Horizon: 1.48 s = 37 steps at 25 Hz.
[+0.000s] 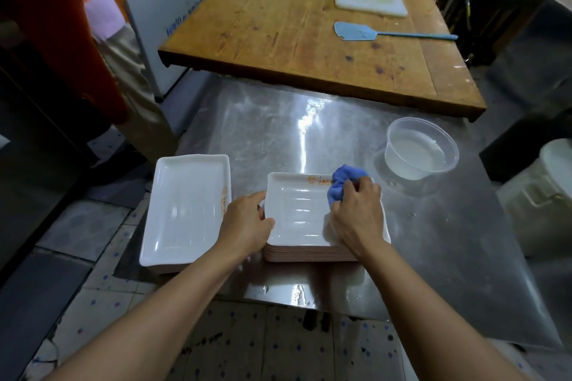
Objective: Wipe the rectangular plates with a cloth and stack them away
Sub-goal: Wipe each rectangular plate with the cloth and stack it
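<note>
- The left hand (247, 221) grips the edge of the top plate (297, 210); the right hand (356, 210) presses the blue cloth (342, 184) on it.
- This pile (309, 254) seems still unwiped.
- The plates at the left (185, 210), on the table (433, 241), look finished.

The stainless steel table (309, 139) carries a wooden board (294, 25) at 12 o'clock, a clear plastic container (421, 148) at 2 o'clock, a stack of plates (297, 219) at centre, and a single white plate (185, 210) at 9 o'clock.
</note>
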Each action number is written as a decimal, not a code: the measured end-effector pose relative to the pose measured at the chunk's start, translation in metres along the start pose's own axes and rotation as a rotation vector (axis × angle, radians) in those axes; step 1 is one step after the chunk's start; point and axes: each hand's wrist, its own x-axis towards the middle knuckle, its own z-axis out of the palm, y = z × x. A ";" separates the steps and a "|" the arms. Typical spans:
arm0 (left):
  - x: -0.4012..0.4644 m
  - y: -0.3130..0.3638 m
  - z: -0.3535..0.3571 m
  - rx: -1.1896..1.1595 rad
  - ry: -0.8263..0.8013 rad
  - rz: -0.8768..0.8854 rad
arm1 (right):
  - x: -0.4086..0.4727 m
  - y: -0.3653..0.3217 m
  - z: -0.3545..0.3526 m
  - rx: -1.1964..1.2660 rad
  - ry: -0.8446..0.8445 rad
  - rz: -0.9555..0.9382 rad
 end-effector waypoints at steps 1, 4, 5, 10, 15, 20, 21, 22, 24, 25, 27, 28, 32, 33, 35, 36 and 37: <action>0.000 -0.001 0.001 -0.006 0.001 0.001 | -0.003 -0.005 0.002 0.028 -0.023 -0.040; 0.000 0.000 0.002 -0.008 0.009 0.010 | -0.007 -0.021 0.007 0.041 -0.062 -0.129; 0.000 0.000 0.002 -0.006 0.011 0.007 | -0.006 -0.030 0.009 0.060 -0.079 -0.166; -0.002 0.002 0.001 -0.004 -0.035 -0.037 | -0.002 -0.072 0.020 0.203 -0.210 -0.282; -0.003 0.000 -0.002 -0.145 -0.091 -0.054 | -0.015 -0.067 0.001 0.183 -0.361 -0.312; -0.005 -0.001 -0.006 -0.307 -0.127 -0.081 | -0.039 -0.054 -0.007 0.062 -0.514 -0.355; -0.006 0.000 -0.005 -0.285 -0.126 -0.084 | -0.042 -0.052 -0.008 0.038 -0.526 -0.382; -0.006 0.001 -0.003 -0.239 -0.115 -0.078 | -0.045 -0.049 -0.008 0.009 -0.522 -0.410; -0.007 0.006 -0.001 -0.124 -0.062 -0.036 | -0.051 -0.046 -0.007 -0.044 -0.463 -0.465; -0.007 0.009 0.000 -0.065 -0.037 -0.006 | -0.055 -0.044 -0.007 -0.063 -0.423 -0.479; -0.006 0.013 0.001 0.030 -0.010 0.013 | -0.060 -0.034 -0.009 -0.080 -0.351 -0.456; -0.005 0.014 0.001 0.077 -0.009 0.005 | -0.061 -0.024 -0.013 -0.090 -0.318 -0.419; -0.002 0.015 0.002 0.161 0.001 -0.009 | -0.058 0.029 -0.036 -0.147 -0.207 -0.246; -0.001 0.015 0.002 0.161 0.003 -0.007 | -0.055 0.037 -0.039 -0.163 -0.194 -0.214; 0.001 0.015 0.001 0.158 0.000 -0.003 | -0.045 0.042 -0.039 -0.213 -0.186 -0.183; 0.002 0.015 0.001 0.159 0.001 -0.002 | -0.038 0.041 -0.037 -0.243 -0.183 -0.179; 0.003 0.014 0.001 0.164 0.007 0.005 | -0.030 0.039 -0.036 -0.278 -0.177 -0.189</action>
